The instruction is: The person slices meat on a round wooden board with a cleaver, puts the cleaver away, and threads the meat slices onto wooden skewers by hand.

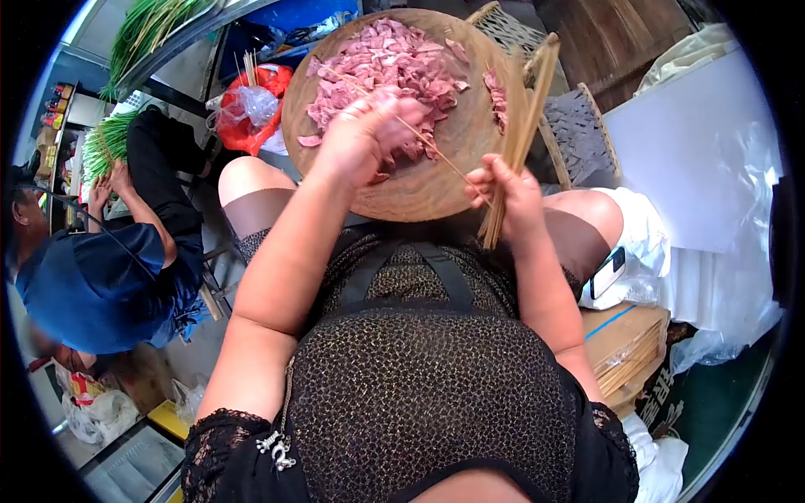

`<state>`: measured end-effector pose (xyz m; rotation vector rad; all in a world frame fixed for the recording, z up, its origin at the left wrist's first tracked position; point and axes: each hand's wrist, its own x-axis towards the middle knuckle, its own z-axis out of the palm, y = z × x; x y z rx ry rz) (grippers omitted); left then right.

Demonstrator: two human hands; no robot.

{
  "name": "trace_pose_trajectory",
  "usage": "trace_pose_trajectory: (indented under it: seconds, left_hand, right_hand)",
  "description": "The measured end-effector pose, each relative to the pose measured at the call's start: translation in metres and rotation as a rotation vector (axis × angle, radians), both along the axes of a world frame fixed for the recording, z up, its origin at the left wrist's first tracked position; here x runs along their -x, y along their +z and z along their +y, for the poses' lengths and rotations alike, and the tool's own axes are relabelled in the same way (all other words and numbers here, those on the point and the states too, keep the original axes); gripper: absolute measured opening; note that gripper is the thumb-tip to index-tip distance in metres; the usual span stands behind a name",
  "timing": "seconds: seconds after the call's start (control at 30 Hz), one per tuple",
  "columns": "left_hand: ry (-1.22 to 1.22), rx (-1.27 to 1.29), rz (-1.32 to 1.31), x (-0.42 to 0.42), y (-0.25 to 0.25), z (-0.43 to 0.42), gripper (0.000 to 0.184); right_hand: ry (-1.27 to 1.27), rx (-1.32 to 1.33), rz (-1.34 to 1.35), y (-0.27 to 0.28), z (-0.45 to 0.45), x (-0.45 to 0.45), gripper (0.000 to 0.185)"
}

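My left hand point(373, 134) is over the pile of sliced raw meat point(377, 59), closed around a thin bamboo skewer point(444, 159). Its fingers are a little blurred, and whether a piece of meat is in them I cannot tell. That skewer slants from the meat down to my right hand point(510, 199), whose fingertips are at its lower end. The same right hand grips a bundle of bamboo skewers point(524, 117) that stands up at a tilt. Under the meat lies a round wooden board point(411, 201), with a small strip of meat point(495, 99) apart at its right.
At the left sits another person point(101, 277) with hands on green stalks point(105, 142). A red plastic bag point(247, 126) with sticks stands left of the board. On the right are a woven stool point(579, 138), a phone point(608, 272) and a cardboard box point(625, 344).
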<state>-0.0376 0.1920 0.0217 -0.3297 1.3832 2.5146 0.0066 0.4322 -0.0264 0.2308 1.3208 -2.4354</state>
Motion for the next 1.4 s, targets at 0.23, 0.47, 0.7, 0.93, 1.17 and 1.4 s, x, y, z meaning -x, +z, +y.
trace_pose_trajectory:
  seconds: [0.23, 0.47, 0.7, 0.93, 1.17, 1.4]
  left_hand:
    - [0.138, -0.096, 0.029, 0.009, 0.008, -0.03, 0.022]
    - [0.164, -0.23, -0.013, 0.004, -0.005, -0.003, 0.028]
    - [0.109, -0.284, -0.108, -0.02, -0.013, 0.034, 0.032]
    - [0.358, -0.34, -0.055, -0.004, -0.015, 0.019, 0.025]
    - [0.342, -0.293, 0.05, 0.011, -0.015, -0.027, 0.026]
    - [0.135, -0.575, -0.034, 0.006, -0.006, -0.03, 0.028]
  right_hand:
    - [-0.142, 0.043, -0.071, -0.008, 0.01, 0.005, 0.02]
    - [-0.076, 0.262, -0.144, 0.003, -0.04, -0.016, 0.028]
    - [-0.156, 0.294, -0.037, 0.018, -0.054, -0.008, 0.026]
    - [-0.354, 0.08, 0.118, 0.026, -0.049, -0.008, 0.019]
    - [-0.414, -0.004, 0.387, 0.066, 0.001, 0.005, 0.016]
    - [-0.025, -0.096, 0.008, 0.045, -0.016, -0.023, 0.014]
